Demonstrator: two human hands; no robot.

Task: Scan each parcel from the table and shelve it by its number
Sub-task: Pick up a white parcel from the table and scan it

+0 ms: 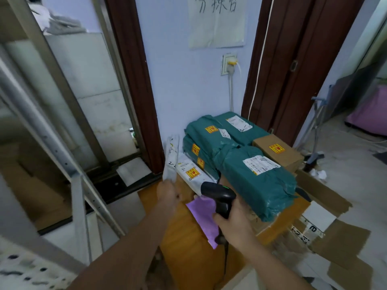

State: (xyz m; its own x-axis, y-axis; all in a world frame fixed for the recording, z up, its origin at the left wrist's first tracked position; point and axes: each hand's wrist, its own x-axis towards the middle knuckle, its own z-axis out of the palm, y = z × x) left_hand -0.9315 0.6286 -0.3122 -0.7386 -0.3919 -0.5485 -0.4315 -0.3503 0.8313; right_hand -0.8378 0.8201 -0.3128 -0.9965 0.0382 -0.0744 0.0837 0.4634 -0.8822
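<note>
Wooden table [184, 243] by a pale blue wall: I see the white parcel [172, 160] lifted upright at the table's left edge, pinched at its bottom by my left hand [168, 194]. Right hand [234, 225] grips the black scanner [219, 197]. Green pkgs [251, 174] & a cardboard box [278, 152] crowd behind.

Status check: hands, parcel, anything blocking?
Left hand holds white parcel up. Right hand grips scanner. Green parcels still on table. Nothing blocking.
</note>
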